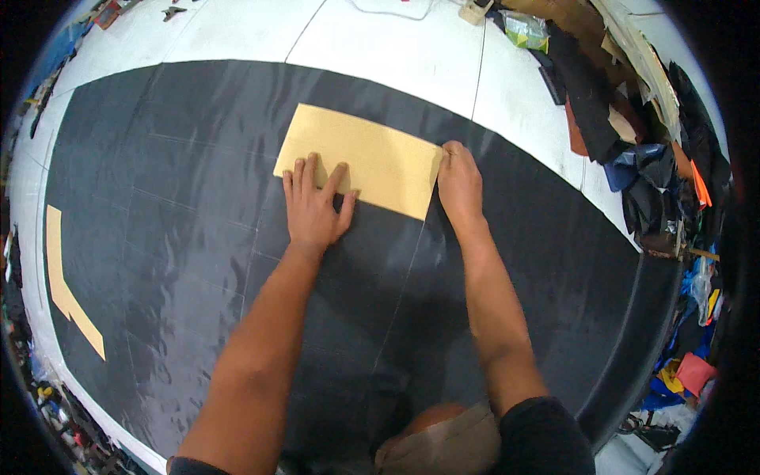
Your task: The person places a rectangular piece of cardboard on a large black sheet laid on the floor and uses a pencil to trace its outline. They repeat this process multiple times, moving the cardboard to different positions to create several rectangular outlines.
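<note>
I wear this camera on my head, the left of a side-by-side pair; it looks steeply down and forward onto the black sheet (pixel 190 261), near enough that my forearms (pixel 261 364) rise large from below; its fisheye view bends straight lines and takes in both the sheet's far and left edges.

Tan card (pixel 380 162) flat on black sheet (pixel 546 229)

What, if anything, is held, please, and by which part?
The left hand rests spread on the tan card near its lower-left edge without gripping. The right hand curls at the card's upper-right corner; whether it grips anything cannot be told.
</note>
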Motion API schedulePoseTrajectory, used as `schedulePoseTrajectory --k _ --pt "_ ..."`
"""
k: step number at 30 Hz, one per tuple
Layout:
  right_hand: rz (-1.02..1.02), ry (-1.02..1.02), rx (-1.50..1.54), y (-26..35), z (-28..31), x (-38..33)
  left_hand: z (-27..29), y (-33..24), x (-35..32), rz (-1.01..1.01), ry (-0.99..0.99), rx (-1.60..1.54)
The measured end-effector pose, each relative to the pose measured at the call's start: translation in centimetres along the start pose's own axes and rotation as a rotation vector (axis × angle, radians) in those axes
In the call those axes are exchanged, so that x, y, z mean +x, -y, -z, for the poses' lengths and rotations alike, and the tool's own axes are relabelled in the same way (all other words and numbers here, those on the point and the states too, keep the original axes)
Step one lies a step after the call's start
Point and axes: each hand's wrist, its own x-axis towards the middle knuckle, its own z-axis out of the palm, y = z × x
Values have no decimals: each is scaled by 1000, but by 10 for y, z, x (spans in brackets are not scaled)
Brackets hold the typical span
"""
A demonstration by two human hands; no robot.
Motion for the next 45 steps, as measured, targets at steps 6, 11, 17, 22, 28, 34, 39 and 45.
schedulePoseTrajectory --k 6,11,17,22,28,34,39,45 --pt "64 205 -93 23 25 -39 -2 1 0 -8 -17 24" --pt "69 268 89 36 48 -116 -5 4 -2 -11 -3 47" --pt "-240 -81 352 -9 43 -108 -8 1 -2 2 8 15" --pt "33 -51 40 -18 24 -105 0 6 -4 16 16 -48" --pt "72 129 111 -45 27 -117 18 -34 -57 153 195 -18" --pt "125 267 -25 -14 33 -96 81 -88 -188 297 378 -139" --pt "262 158 -96 -7 29 -97 131 -60 -293 738 494 -440" --pt "347 147 -260 1 12 -86 334 0 -401 1257 514 -26"
